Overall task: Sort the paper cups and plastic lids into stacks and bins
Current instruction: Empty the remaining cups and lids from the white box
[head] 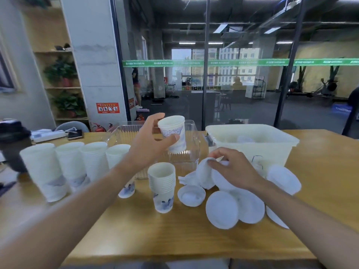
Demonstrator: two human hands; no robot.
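My left hand (150, 141) grips a white paper cup with a blue pattern (173, 133), held upright in the air above the clear plastic bin (191, 152). My right hand (232, 167) pinches a white plastic lid (205, 172) at the top of a loose pile of lids (235, 206) on the table. A short stack of patterned cups (162, 186) stands at the centre front. Several taller cup stacks (64, 167) stand in a row at the left, the rightmost partly hidden by my left forearm.
A white opaque bin (252, 144) with some pale items inside sits at the back right of the wooden table (174, 235). One lid lies upturned (191, 195) beside the short stack. A dark object (13, 144) and a phone (74, 133) are at the far left.
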